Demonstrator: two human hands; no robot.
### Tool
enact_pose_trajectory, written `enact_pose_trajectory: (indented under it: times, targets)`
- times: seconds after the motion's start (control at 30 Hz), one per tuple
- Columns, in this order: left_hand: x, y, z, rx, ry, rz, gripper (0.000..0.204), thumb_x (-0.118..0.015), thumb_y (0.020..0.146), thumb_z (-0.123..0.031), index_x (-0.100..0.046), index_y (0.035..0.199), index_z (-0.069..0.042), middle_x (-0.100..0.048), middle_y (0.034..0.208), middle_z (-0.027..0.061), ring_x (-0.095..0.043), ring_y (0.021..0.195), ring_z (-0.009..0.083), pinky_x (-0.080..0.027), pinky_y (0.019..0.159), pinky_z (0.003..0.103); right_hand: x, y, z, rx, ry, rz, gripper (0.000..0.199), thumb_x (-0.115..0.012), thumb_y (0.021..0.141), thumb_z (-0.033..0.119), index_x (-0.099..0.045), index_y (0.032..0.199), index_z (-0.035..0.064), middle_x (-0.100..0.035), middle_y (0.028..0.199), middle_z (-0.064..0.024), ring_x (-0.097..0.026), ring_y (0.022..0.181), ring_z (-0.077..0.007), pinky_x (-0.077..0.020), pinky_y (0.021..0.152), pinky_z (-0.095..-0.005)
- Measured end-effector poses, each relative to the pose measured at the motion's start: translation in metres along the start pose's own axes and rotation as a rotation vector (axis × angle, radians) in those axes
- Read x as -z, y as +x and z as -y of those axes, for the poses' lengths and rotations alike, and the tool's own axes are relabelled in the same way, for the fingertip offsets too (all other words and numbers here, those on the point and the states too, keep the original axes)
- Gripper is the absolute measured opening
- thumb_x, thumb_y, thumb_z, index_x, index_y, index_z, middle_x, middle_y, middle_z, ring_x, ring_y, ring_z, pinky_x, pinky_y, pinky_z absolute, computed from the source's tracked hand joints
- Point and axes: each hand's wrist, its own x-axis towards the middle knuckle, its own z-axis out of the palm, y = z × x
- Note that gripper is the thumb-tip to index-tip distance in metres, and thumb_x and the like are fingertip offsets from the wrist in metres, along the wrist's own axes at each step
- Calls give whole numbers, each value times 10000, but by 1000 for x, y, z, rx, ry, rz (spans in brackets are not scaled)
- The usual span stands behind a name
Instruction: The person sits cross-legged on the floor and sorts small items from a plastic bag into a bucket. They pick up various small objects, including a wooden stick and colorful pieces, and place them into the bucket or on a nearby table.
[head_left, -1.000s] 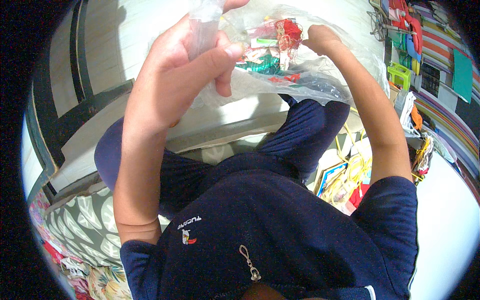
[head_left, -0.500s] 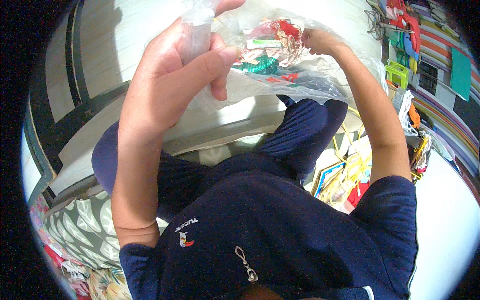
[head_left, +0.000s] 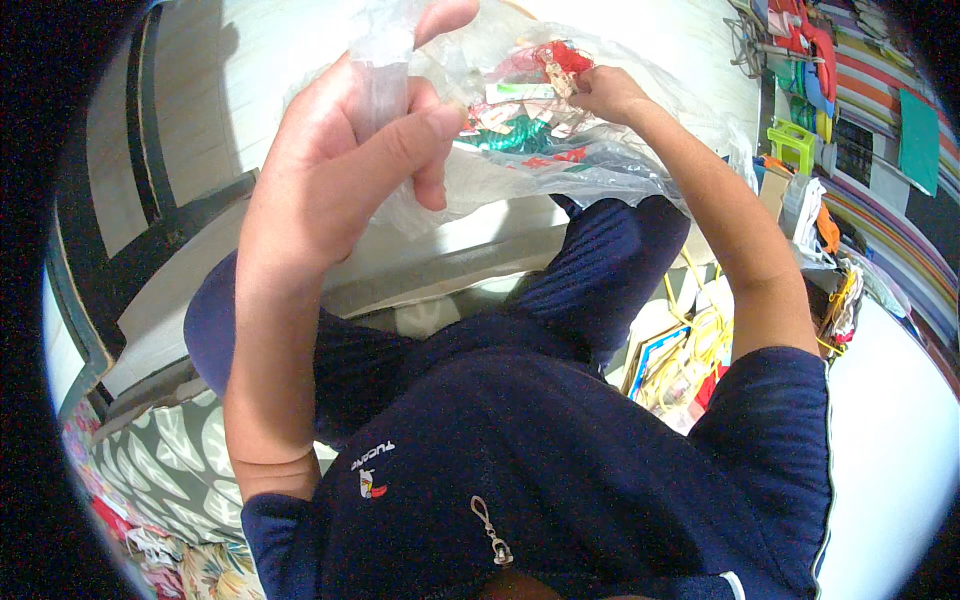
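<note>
Both your hands hold a clear plastic bag up in front of you.

Your left hand (head_left: 345, 160) is clenched around the gathered top of the bag (head_left: 560, 150); your right hand (head_left: 605, 92) pinches the coloured bits (head_left: 520, 120) through its far side.

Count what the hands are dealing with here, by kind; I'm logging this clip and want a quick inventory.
Hands: 2, the left hand gripping the bag's gathered neck, the right hand at its far side.
Clear crinkled plastic bag: 1.
Bundle of red, green and white trimmings inside it: 1; separate pieces cannot be counted.
Total: 4.
</note>
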Motion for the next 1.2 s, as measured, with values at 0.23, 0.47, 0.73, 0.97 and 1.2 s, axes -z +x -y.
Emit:
enact_pose_trajectory:
  times: [0.23,0.47,0.73,0.97,1.2]
  targets:
    - [-3,2,-1,34,37,-58,616,-526,757,-103,-315,1321,25,-441,554,-3,-466,472,99,-390,481,215,25,-7,-8,-143,316,236,247,-543,825,250,-609,898,23,-615,688,-41,-583,611,-114,-497,581,-252]
    - [-4,3,1,31,23,-52,620,-528,760,-107,-309,1323,29,-437,559,-7,-467,475,99,-392,484,211,20,-10,-11,-197,582,261,267,-586,830,294,-611,852,29,-597,672,-26,-567,610,-100,-489,565,-234]
    - [-5,2,0,32,10,-43,615,-523,771,-107,-300,1325,40,-434,556,-7,-459,478,96,-388,486,209,21,-15,-6,-157,504,194,316,-607,812,348,-615,862,36,-595,674,-39,-562,609,-111,-483,560,-247]
    - [-4,2,1,31,17,-40,607,-522,774,-109,-307,1321,43,-439,560,-4,-463,481,96,-385,492,210,51,-30,20,-58,49,151,361,-599,782,386,-628,907,49,-626,723,-100,-614,667,-206,-501,624,-316]
    - [-4,6,-1,101,109,-22,617,-530,758,-151,-325,1298,66,-463,567,4,-465,477,92,-384,498,209,25,-15,78,463,25,-143,175,-556,758,159,-632,869,47,-621,804,-169,-599,797,-330,-462,729,-406]
